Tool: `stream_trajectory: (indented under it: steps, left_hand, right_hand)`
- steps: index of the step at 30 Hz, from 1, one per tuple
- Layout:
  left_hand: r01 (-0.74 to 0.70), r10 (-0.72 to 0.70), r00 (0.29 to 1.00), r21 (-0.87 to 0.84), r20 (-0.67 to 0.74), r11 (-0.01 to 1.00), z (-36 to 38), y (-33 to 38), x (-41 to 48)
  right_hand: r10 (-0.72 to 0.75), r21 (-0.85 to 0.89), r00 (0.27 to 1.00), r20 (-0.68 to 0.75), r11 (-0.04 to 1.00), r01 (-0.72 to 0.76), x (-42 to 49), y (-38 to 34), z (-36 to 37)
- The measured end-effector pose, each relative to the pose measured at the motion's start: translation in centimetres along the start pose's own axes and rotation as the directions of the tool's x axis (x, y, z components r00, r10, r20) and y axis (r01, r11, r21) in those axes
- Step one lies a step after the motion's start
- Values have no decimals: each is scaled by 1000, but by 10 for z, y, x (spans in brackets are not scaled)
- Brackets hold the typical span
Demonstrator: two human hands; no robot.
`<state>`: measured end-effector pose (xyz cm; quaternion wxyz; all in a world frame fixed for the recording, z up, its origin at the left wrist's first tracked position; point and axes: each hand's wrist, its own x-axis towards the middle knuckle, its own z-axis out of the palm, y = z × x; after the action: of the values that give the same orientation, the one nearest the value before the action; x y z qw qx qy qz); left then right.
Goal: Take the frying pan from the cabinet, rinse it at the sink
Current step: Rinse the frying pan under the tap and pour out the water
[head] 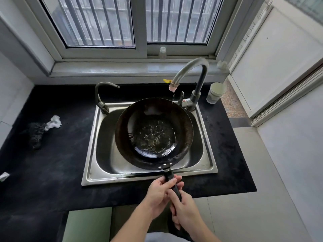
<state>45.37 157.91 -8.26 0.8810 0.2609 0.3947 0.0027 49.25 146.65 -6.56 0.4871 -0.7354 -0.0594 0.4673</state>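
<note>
You hold the dark frying pan over the steel sink, a little water pooled inside it.

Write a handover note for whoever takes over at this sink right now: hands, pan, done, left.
Hands: left hand and right hand both grip the black handle of the dark round metal frying pan.
Pan: held over the stainless steel sink, far rim below the tall curved grey tap; water and flecks lie in its bottom.
Done: pan is out of the cabinet and at the sink.
Left: finish rinsing, tip the water out.
</note>
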Motion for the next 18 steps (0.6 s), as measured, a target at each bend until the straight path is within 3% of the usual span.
stream_trajectory:
  steps: [6, 18]
  left_hand:
    - [-26, 26, 1000, 9, 18, 1000, -5, 7, -8]
    - [-28, 35, 996, 83, -80, 996, -21, -9, -7]
  right_hand:
    - [10, 30, 1000, -18, 1000, -9, 1, 1, 10]
    - [67, -58, 998, 12, 996, -66, -4, 7, 10]
